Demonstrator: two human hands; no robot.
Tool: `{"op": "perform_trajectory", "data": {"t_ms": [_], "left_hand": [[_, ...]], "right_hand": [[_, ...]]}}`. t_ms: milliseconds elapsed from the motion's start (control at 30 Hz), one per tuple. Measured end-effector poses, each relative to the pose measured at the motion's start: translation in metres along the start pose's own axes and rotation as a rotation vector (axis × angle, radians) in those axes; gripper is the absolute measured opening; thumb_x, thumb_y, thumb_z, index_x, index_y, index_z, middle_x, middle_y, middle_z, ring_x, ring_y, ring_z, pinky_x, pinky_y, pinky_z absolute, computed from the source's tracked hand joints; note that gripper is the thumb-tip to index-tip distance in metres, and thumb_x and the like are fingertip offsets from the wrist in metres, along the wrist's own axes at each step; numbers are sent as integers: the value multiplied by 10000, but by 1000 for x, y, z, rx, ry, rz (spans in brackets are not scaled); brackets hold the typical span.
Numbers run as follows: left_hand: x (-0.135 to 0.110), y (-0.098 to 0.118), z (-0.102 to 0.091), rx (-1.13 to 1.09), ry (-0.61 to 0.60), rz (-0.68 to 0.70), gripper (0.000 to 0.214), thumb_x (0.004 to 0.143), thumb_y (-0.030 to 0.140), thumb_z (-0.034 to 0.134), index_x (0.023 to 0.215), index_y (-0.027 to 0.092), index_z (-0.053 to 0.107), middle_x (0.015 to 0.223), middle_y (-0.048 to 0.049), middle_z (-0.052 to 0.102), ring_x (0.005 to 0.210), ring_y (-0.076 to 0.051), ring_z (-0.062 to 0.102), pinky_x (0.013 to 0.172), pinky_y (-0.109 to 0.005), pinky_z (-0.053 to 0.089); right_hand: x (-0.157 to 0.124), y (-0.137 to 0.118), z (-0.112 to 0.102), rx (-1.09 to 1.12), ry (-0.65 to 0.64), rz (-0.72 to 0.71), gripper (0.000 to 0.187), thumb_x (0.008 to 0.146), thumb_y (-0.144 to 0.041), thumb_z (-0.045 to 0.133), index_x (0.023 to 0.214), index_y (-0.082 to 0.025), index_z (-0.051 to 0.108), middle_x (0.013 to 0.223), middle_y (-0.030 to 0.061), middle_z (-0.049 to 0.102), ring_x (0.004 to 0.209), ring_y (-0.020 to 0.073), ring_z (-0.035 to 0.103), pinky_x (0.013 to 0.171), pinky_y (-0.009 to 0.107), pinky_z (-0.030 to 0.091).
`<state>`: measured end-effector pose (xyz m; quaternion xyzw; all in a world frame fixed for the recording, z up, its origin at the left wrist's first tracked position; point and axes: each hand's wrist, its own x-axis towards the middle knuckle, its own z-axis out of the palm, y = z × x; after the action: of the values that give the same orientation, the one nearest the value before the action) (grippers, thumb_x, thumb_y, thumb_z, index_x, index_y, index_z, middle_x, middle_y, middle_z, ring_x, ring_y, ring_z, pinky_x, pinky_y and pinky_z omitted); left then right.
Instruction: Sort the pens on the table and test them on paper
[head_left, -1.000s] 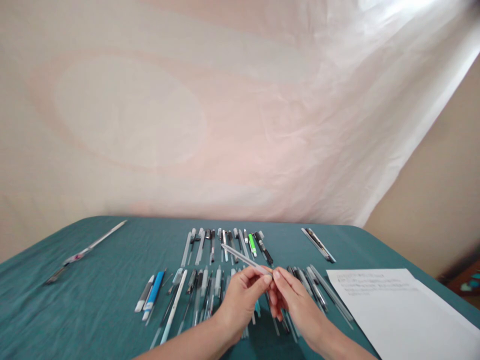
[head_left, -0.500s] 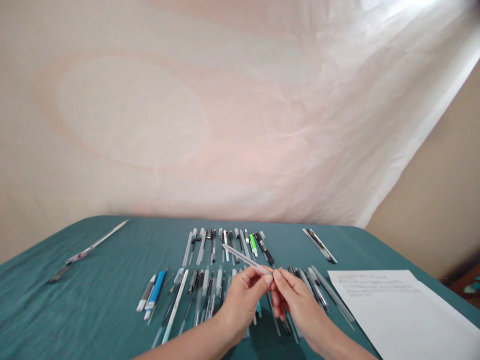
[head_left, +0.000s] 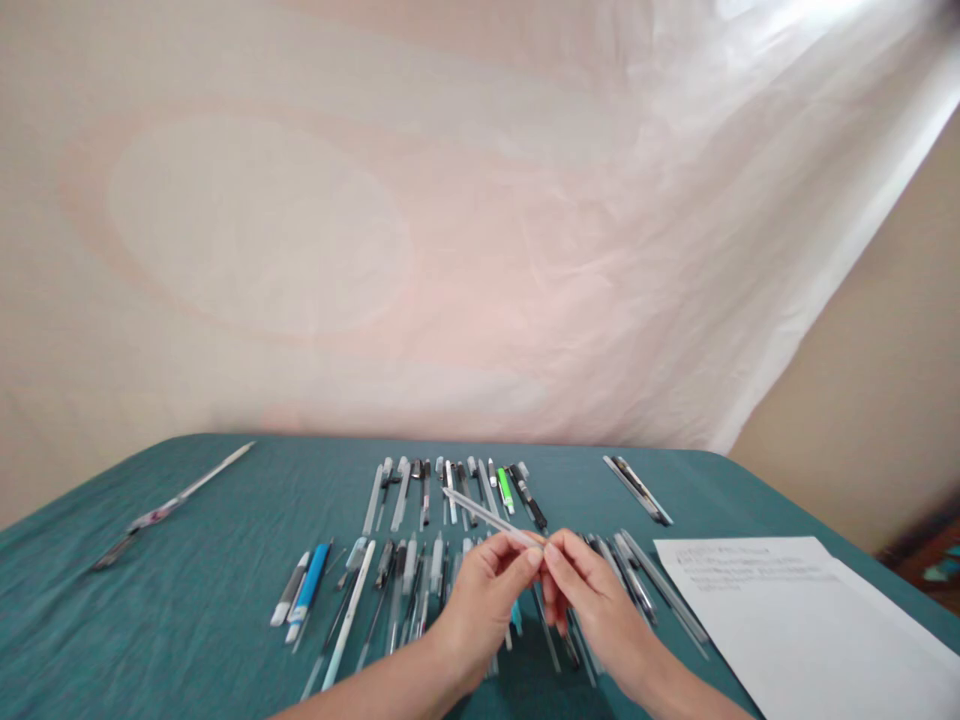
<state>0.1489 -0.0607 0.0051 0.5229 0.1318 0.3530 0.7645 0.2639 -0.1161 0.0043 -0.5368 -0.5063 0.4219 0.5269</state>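
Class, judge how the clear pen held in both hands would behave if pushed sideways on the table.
The pen looks slim and round, so it would likely roll. It juts unsagging from the left hand and right hand, so probably stiff, and light.

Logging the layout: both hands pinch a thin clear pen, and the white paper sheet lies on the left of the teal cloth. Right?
No: in the head view the white paper sheet lies on the right of the teal cloth.

One camera sits on the person's head. It looks forward and down, close over the green table (head_left: 187, 600), facing the white sheet (head_left: 480, 250).
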Motion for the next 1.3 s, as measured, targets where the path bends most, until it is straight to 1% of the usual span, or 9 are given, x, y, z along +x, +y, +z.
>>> {"op": "perform_trajectory", "data": {"t_ms": [233,367,500,667,833,933,1033,1167,1300], "left_hand": [[-1,-3,-1,23,23,-13,210,825,329,489,866,132,546,551,8,558,493,-136,534,564,-280,434],[-1,-2,-3,72,73,-16,246,804,367,516,794,126,560,615,-2,555,602,-122,521,649,-250,400],[-3,0,-1,81,77,-63,255,797,383,522,819,131,550,722,0,528,650,-96,469,650,-216,362],[-13,2,10,117,-82,-128,283,845,388,403,753,138,501,705,-6,504,649,-123,496,671,-262,381],[-20,12,17,429,-186,-68,360,872,391,316,682,141,492,661,-19,500,678,-149,495,692,-277,389],[-20,19,15,648,-218,41,415,907,354,198,714,147,502,742,-36,518,742,-148,491,730,-267,383],[-19,23,11,942,-255,154,374,912,313,206,787,161,524,823,-42,536,806,-151,482,776,-276,360],[-18,19,8,1269,-338,226,271,899,254,284,877,190,546,880,-31,571,848,-152,497,826,-305,336],[-17,15,6,1416,-435,292,249,891,246,324,1025,222,533,1021,-22,583,969,-150,502,939,-335,286]], "right_hand": [[-1,-2,5,305,-20,216,297,838,-467,414,750,-184,444,537,-69,412,391,49,390,364,159,280],[2,-10,-5,163,-54,261,359,835,-492,389,727,-164,491,533,-42,457,423,73,436,393,180,313],[4,-26,-23,-247,28,30,424,872,-462,311,723,-150,557,575,-2,518,538,109,505,518,220,395],[1,-35,-32,-668,-5,-272,337,900,-280,297,1204,-236,436,822,24,597,716,139,563,689,263,438],[2,-30,-32,-956,-64,-408,331,872,-202,333,1138,-239,527,974,66,604,833,177,581,728,291,461],[4,-32,-39,-922,23,-430,291,867,-250,383,1086,-233,575,981,69,625,874,190,582,773,311,463],[9,-38,-58,-733,139,-361,302,841,-339,447,1084,-230,589,985,68,637,845,186,593,755,311,482],[17,-41,-98,-464,295,-186,381,799,-430,482,1029,-154,607,790,71,645,636,153,581,532,249,482],[15,-16,-142,-352,431,-55,299,756,-432,543,776,-142,611,591,9,560,516,108,497,467,213,419]]}}
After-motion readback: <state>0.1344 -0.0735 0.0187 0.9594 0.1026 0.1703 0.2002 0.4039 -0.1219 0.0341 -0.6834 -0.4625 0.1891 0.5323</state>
